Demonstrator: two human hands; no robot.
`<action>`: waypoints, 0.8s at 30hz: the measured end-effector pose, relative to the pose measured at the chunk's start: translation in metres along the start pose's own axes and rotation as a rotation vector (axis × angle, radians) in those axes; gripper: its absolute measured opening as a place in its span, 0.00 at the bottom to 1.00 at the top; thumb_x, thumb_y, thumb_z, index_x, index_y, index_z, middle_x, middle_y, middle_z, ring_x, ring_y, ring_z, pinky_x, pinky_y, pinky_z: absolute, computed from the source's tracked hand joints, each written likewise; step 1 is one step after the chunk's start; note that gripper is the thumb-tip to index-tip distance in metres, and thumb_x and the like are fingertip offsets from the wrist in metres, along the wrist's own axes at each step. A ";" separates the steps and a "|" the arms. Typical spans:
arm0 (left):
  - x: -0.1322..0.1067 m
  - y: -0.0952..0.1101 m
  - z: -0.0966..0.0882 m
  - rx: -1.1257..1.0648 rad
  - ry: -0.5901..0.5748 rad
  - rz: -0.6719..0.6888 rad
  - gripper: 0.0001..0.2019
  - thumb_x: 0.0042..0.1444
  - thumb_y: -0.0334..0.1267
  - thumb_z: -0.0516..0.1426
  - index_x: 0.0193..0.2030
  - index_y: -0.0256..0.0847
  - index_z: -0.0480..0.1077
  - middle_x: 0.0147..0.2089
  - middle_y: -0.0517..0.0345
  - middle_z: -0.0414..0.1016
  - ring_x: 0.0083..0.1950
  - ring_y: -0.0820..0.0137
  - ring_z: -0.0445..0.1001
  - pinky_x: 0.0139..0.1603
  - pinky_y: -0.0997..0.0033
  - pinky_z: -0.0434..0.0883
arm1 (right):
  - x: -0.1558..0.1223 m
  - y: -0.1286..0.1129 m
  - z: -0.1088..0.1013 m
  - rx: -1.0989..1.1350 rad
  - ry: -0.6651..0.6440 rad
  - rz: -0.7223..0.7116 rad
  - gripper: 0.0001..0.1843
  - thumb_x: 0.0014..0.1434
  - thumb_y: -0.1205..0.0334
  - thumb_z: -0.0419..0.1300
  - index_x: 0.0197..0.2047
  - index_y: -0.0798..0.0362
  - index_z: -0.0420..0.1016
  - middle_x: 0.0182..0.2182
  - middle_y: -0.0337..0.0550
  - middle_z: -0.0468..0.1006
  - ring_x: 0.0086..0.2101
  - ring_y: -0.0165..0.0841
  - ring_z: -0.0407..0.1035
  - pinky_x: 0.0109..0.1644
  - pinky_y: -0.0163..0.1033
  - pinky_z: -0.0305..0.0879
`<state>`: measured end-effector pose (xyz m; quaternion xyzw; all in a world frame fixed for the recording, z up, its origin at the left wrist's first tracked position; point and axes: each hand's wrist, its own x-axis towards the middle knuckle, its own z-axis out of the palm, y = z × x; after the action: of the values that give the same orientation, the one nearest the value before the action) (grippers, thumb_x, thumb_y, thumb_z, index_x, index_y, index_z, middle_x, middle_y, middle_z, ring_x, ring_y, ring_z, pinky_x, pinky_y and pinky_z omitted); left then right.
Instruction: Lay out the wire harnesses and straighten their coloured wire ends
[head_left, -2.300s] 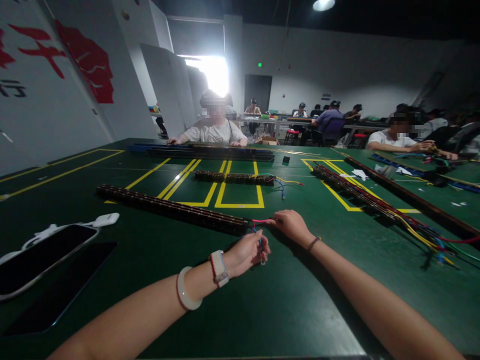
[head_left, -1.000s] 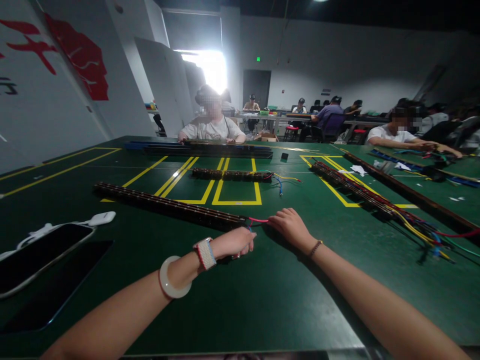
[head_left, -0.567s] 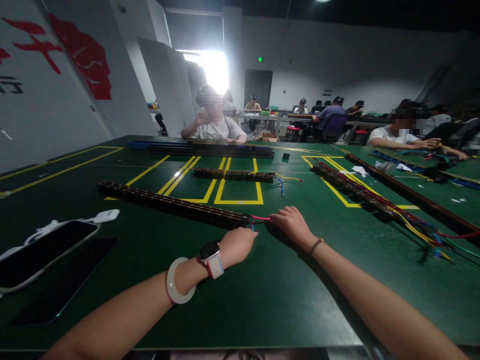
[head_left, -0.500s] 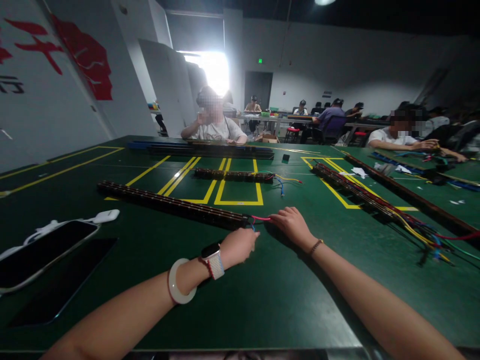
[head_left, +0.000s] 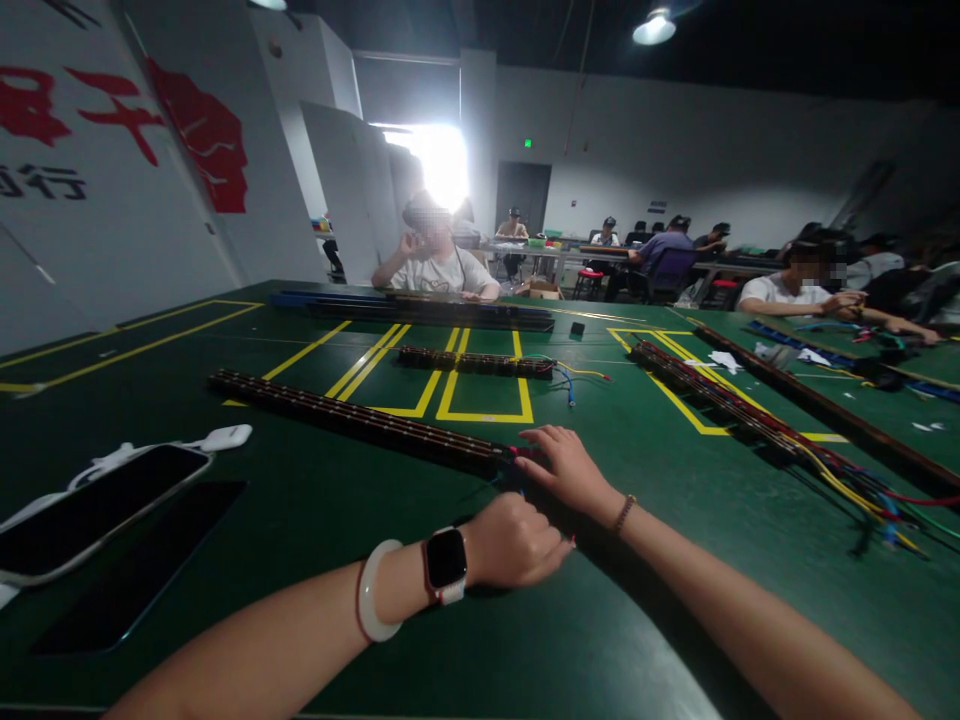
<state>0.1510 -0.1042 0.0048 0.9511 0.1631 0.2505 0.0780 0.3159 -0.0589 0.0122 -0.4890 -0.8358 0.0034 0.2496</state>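
A long dark terminal strip [head_left: 352,418] lies across the green table [head_left: 637,600] in front of me. My right hand [head_left: 566,468] rests at its near right end, fingers curled down over a red wire whose tip shows beside the fingers. My left hand [head_left: 514,540], with a watch and a pale bangle on the wrist, lies palm down just below that end, fingers folded under. A thin blue wire [head_left: 491,485] runs between the strip's end and my left hand. What the left fingers enclose is hidden.
A phone [head_left: 82,510] with a white charger lies at the left. A shorter strip [head_left: 476,361] with loose wires sits in yellow markings beyond. Another long strip [head_left: 720,395] with coloured wires runs along the right. Several people sit at the far edge and neighbouring tables.
My left hand has rolled palm down and slid right, closer to me. My right hand has shifted left onto the strip's end, covering most of the red wire. The camera tilted slightly.
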 end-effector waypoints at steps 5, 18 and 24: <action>-0.004 0.002 -0.001 0.127 -0.064 0.194 0.16 0.60 0.39 0.49 0.24 0.43 0.70 0.21 0.52 0.68 0.23 0.70 0.62 0.28 0.67 0.57 | 0.024 -0.032 0.007 -0.008 -0.139 0.110 0.27 0.58 0.38 0.51 0.47 0.54 0.66 0.38 0.50 0.75 0.37 0.38 0.70 0.38 0.39 0.61; -0.002 0.002 -0.004 0.213 -0.116 0.265 0.18 0.61 0.40 0.46 0.22 0.43 0.68 0.20 0.53 0.67 0.22 0.72 0.63 0.24 0.68 0.53 | 0.055 0.003 0.003 -0.340 -0.201 0.246 0.23 0.59 0.39 0.50 0.39 0.52 0.67 0.32 0.48 0.77 0.31 0.39 0.72 0.28 0.36 0.58; -0.002 0.000 -0.003 0.196 -0.096 0.282 0.18 0.61 0.39 0.47 0.22 0.43 0.67 0.21 0.54 0.68 0.21 0.73 0.62 0.24 0.68 0.51 | 0.050 0.100 -0.029 -0.355 -0.122 0.327 0.24 0.58 0.40 0.52 0.41 0.53 0.70 0.37 0.49 0.77 0.36 0.40 0.71 0.33 0.37 0.59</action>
<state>0.1481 -0.1050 0.0070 0.9784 0.0478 0.1962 -0.0434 0.3897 0.0271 0.0332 -0.6528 -0.7466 -0.0735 0.1051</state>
